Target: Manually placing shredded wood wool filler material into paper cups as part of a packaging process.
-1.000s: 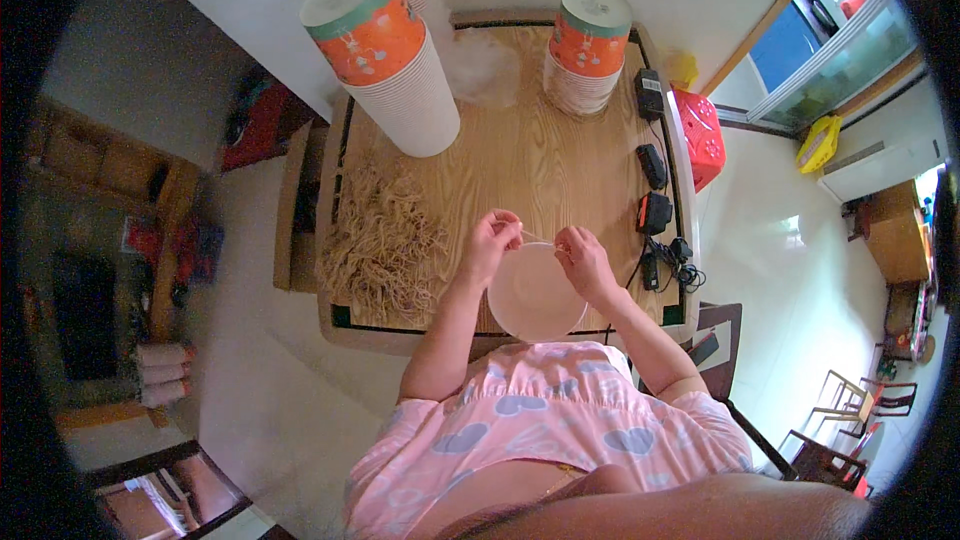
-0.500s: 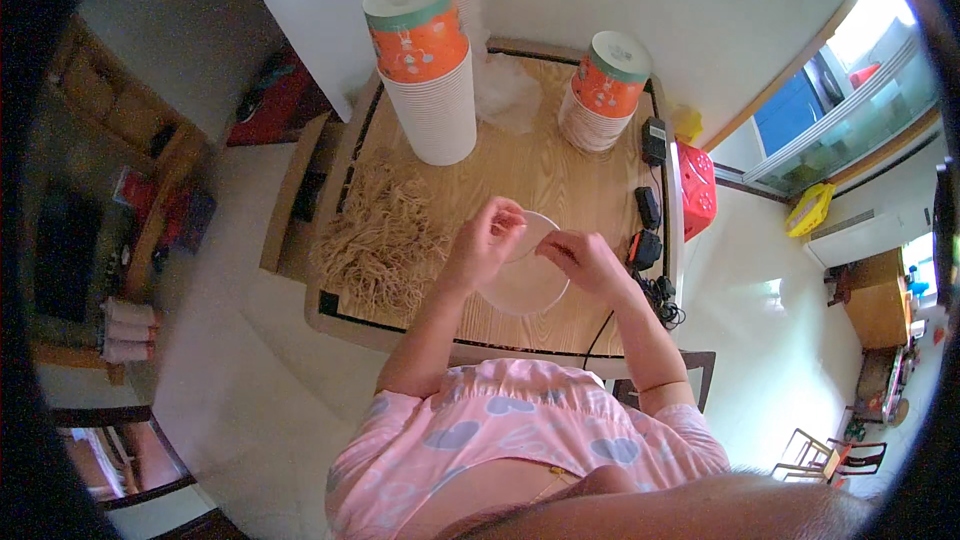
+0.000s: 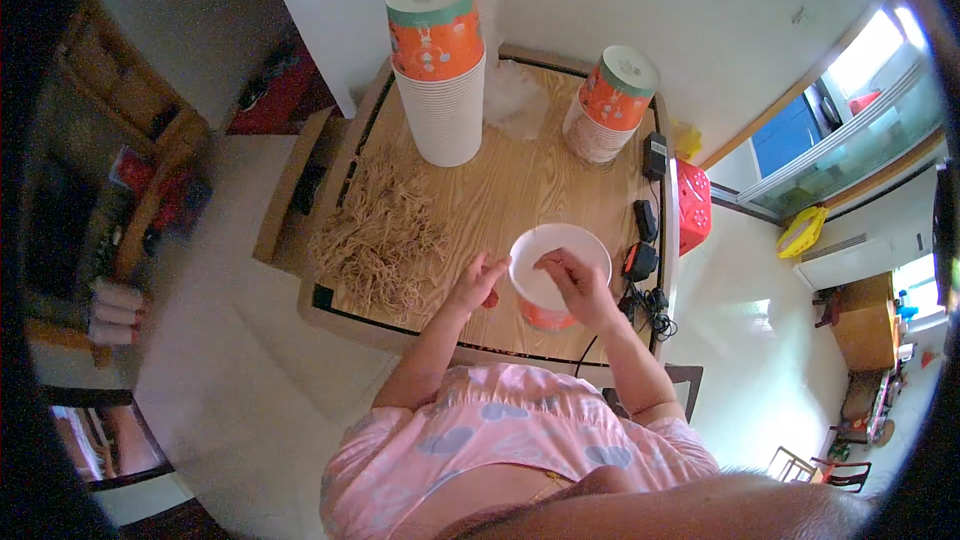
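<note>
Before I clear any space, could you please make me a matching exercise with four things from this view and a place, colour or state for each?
Things:
1. Right hand
2. Heap of strands
3. Shorter cup stack
4. Cable bundle

Places, colours or states:
A. Black, looped, near the table's right edge
B. Topped by an upside-down orange-and-green cup
C. At the opening of the white-lined container
D. Tan and tangled, on the table's left part

Right pairs: 1-C, 2-D, 3-B, 4-A
</note>
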`<state>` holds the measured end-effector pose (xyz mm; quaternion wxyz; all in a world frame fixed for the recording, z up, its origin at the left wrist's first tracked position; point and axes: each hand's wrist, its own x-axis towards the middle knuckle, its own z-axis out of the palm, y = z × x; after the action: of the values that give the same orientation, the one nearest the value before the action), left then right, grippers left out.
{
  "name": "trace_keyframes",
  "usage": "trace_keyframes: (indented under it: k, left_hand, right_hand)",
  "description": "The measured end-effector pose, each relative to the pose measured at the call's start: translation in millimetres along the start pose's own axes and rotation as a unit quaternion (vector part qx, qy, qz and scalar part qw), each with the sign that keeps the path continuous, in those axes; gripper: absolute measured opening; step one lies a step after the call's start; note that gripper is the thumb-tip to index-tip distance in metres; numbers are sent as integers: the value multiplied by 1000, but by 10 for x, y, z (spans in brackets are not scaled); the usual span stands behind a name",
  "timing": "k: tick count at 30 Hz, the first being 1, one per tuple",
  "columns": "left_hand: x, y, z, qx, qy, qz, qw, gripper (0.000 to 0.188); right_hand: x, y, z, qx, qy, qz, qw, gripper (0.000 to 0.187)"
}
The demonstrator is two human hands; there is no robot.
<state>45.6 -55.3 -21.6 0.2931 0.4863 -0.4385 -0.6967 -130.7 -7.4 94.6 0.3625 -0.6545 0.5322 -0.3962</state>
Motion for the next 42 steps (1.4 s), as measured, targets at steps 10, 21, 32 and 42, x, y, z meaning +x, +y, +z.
trace_keyframes:
  k: [10,21,32,42]
  left_hand:
    - [74,-267,327,14,-190,-110,975,39]
    - [206,-361,348,43,65,-42,996,39]
    - [106,-164,70,160,78,231,957,49]
    - [300,201,76,66,-52,232,969,50]
  right_hand:
    - [-245,90,214,233,3,33,972,17]
    - [-204,352,-405,456,166,152,861,16]
    - [7,971,-558,97,91,195,972,9]
    - [259,988,-1080,88,-6,207,974,41]
